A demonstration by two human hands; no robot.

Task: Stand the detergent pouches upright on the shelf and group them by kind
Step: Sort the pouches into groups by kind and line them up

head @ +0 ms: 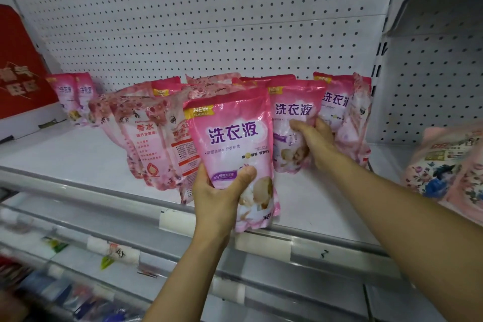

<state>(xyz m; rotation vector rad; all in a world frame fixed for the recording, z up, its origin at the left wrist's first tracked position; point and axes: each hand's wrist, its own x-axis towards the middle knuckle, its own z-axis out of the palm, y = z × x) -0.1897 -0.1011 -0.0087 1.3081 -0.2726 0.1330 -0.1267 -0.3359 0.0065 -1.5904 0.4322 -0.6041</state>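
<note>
Head view: a pink pouch [231, 154] is gripped low down by the left hand [219, 195], thumb across the front, fingers curled behind; it is held upright at the front edge of the shelf [78, 154], its bottom past the shelf rail, not yet set down. Just right of that grip, a second pouch [292, 123] of the same print is clasped by the right hand [313, 138], fingers wrapped round its side, and stood in the row. Beyond the right hand, more matching pouches [337, 104] are stood upright, so that group is judged partly formed. Left of the left-hand grip, the floral-print pouches [146, 138] are leaned and slumped, backs outward, mixed behind the held pouch. Far left of the grip, two pouches [74, 94] are stood apart by a red box [18, 65]. Task is judged roughly midway: held pouch to be placed, floral kind to be straightened, strays to be joined.
</note>
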